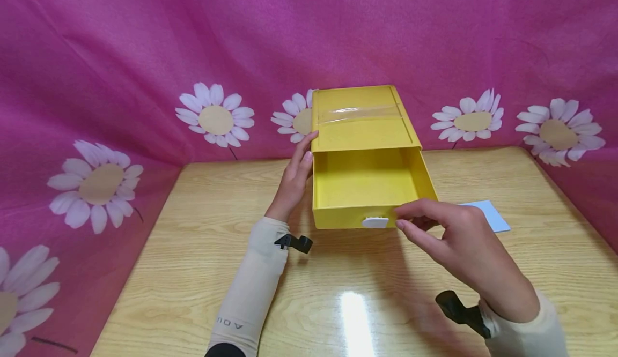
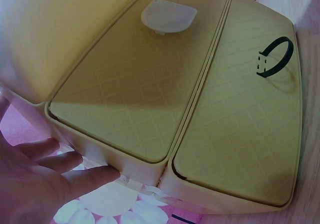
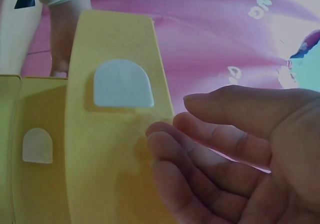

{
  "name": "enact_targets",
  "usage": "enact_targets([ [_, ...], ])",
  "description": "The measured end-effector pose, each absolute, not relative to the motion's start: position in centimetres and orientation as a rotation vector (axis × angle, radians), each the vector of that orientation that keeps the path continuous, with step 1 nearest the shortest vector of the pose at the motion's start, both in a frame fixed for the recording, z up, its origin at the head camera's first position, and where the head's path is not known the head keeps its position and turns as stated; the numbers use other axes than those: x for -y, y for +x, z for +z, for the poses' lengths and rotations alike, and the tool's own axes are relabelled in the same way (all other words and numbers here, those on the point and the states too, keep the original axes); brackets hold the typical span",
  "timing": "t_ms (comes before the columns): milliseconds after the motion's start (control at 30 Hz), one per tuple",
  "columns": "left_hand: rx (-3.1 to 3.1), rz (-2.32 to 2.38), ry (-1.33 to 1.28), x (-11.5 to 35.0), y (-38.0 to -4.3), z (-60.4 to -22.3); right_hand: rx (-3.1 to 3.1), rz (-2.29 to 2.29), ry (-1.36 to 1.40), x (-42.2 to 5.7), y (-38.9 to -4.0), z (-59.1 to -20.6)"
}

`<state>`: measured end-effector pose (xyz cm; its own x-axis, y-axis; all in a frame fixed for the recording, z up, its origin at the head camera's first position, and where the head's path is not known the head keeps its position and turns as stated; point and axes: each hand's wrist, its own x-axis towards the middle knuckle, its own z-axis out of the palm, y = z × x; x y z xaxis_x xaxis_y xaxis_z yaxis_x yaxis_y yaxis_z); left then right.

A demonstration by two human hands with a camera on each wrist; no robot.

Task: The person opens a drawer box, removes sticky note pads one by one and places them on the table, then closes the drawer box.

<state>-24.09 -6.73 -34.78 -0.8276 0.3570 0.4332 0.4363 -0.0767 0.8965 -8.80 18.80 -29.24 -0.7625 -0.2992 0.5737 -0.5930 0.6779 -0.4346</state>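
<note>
A yellow drawer box (image 1: 367, 118) stands at the back of the table, clear tape across its top. Its top drawer (image 1: 364, 177) is pulled out, with a bare floor inside and a white handle (image 1: 375, 222) on the front. My left hand (image 1: 292, 180) rests against the box's left side, fingers extended. Below, the left wrist view shows two closed drawers, one with a white handle (image 2: 169, 16), the other with a black loop handle (image 2: 280, 56). My right hand (image 1: 463, 244) is beside the pulled-out drawer's handle, fingers loosely bent, fingertips at the drawer front; exact contact is unclear.
A light blue flat piece (image 1: 490, 216) lies on the wooden table (image 1: 193, 250), right of the box and partly behind my right hand. Pink cloth (image 1: 309, 30) with white daisies hangs behind and at both sides.
</note>
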Motion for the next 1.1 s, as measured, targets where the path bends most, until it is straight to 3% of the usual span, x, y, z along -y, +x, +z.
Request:
enact_targets([
  [1100,2.105,-2.066,-0.902,6.8,-24.1,-34.8,2.472,0.897,0.712,-17.6,-9.6,-30.3],
])
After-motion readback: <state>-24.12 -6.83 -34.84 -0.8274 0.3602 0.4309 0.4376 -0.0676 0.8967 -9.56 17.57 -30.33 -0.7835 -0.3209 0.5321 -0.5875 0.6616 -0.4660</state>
